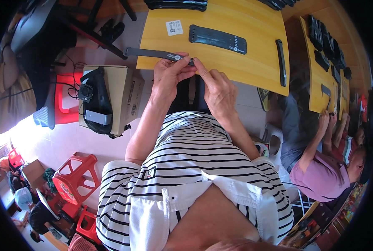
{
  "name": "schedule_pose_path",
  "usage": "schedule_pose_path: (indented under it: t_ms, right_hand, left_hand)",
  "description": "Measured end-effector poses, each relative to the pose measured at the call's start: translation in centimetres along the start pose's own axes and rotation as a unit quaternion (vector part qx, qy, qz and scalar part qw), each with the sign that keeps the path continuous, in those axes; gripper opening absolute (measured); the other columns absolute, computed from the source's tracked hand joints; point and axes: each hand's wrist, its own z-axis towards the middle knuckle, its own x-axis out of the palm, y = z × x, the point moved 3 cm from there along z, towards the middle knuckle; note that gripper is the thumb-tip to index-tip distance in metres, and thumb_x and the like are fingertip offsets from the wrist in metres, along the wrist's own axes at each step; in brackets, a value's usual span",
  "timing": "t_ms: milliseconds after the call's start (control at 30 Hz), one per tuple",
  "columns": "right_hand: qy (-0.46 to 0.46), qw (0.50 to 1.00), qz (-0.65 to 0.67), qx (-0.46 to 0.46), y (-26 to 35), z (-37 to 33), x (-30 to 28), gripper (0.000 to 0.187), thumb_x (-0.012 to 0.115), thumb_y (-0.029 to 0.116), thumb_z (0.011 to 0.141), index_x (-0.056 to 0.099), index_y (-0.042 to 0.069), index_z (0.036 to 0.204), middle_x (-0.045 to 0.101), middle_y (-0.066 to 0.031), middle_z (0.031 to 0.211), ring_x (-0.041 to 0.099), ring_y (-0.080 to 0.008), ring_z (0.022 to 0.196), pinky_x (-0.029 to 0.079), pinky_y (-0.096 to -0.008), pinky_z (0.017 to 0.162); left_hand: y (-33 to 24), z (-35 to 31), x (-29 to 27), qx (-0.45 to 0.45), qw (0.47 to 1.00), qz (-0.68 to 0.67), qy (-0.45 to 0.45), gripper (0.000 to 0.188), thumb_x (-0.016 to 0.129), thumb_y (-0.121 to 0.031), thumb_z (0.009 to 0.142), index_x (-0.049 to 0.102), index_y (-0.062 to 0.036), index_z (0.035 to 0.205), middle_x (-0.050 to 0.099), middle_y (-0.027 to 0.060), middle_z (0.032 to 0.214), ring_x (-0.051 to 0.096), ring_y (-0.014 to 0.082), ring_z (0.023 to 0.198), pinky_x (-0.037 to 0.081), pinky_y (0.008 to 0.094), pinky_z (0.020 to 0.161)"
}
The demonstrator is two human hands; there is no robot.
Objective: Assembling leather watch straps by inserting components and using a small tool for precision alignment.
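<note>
Near the front edge of the yellow table (257, 27), a narrow dark grey strap (146, 52) with a round white mark stretches out to the left. My left hand (164, 81) is closed on it, thumb on top near its right end. My right hand (220, 93) pinches that same end, its thumb and forefinger nearly meeting my left fingers; the very tip is partly hidden. Beyond my hands lies a flat dark pack of straps (215, 38), with a row of small marks at its right end. Another dark strap (281, 62) rests near the table's right edge.
A white label (174, 27) lies at the table's left, below black bundles (176, 5). A cardboard box (130, 94) carrying a black bag (97, 100) stands at left, a red stool (75, 178) behind it. Co-workers sit at the right around another yellow table (314, 90).
</note>
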Motion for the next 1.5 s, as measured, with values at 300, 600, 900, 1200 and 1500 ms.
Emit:
schedule_pose_path:
  t_ms: [300,600,900,1200,1500]
  right_hand:
    - [-0.071,0.997,0.003,-0.006,-0.3,-0.5,1.6,0.059,0.059,-0.002,0.069,0.055,0.018,0.124,0.049,-0.0035,0.068,0.053,-0.0204,0.060,0.049,-0.0329,0.055]
    - [-0.080,0.932,0.333,0.116,-0.8,-0.7,3.8,0.052,0.053,-0.010,0.077,0.053,0.010,0.125,0.061,-0.0146,0.086,0.062,-0.0268,0.075,0.051,-0.0331,0.065]
    - [0.010,0.995,0.044,-0.087,-2.5,0.4,0.8,0.056,0.055,-0.010,0.071,0.055,0.010,0.122,0.057,-0.0100,0.076,0.056,-0.0266,0.066,0.049,-0.0347,0.063]
    - [-0.104,0.967,0.231,0.031,-1.1,1.0,2.6,0.045,0.057,-0.007,0.076,0.056,0.006,0.119,0.060,-0.0110,0.076,0.060,-0.0264,0.068,0.051,-0.0325,0.062]
    - [-0.115,0.961,0.245,0.058,-1.8,1.1,2.2,0.041,0.058,-0.005,0.076,0.059,0.006,0.115,0.062,-0.0133,0.076,0.061,-0.0275,0.066,0.049,-0.0349,0.060]
  left_hand:
    - [1.6,0.5,0.4,0.072,0.995,0.027,-0.056,0.017,0.062,-0.002,0.082,0.060,0.0015,0.099,0.065,0.0096,0.084,0.066,0.0160,0.071,0.057,0.0257,0.065]
    - [2.7,0.3,1.1,0.203,0.975,0.027,-0.082,0.016,0.061,-0.002,0.083,0.059,0.0014,0.099,0.065,0.0096,0.083,0.064,0.0151,0.068,0.054,0.0242,0.064]
    - [-0.1,0.9,0.4,0.139,0.961,0.236,0.026,0.014,0.060,0.000,0.083,0.058,0.0045,0.096,0.064,0.0097,0.082,0.064,0.0142,0.070,0.054,0.0247,0.065]
    - [1.7,0.7,2.2,0.224,0.973,0.006,-0.058,0.018,0.061,-0.003,0.084,0.058,0.0024,0.100,0.064,0.0109,0.085,0.065,0.0176,0.071,0.056,0.0269,0.069]
    - [0.9,0.9,2.2,0.176,0.983,-0.018,-0.052,0.019,0.063,-0.002,0.082,0.055,0.0024,0.098,0.063,0.0110,0.083,0.064,0.0171,0.070,0.055,0.0263,0.067]
